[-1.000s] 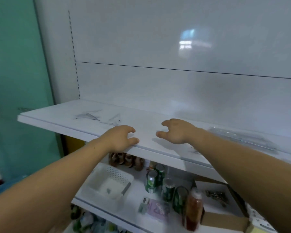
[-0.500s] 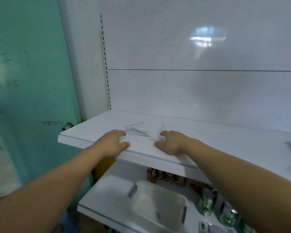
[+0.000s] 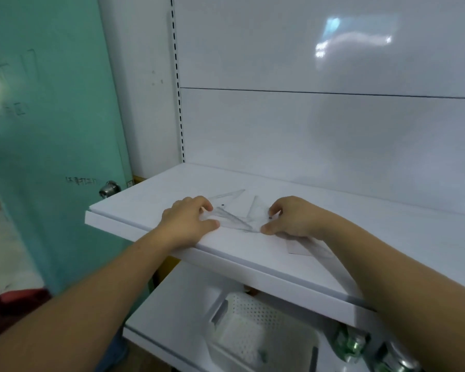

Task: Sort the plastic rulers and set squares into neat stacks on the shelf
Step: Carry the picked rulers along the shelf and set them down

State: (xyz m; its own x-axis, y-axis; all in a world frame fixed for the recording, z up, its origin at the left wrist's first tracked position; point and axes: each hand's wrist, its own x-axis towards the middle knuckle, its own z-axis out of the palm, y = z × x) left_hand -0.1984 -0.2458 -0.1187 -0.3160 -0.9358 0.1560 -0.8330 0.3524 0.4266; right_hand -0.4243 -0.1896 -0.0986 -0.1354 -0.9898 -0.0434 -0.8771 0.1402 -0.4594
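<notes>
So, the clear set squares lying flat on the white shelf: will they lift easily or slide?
The set squares look thin and flat on the smooth shelf, so they probably slide before an edge lifts. Being thin clear plastic, they likely feel light and stiff. The left hand and right hand curl fingertips at their edges.

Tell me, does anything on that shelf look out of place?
Yes: the clear set squares between the left hand and right hand lie crisscrossed on the shelf, overlapping at different angles instead of a neat stack.
</notes>
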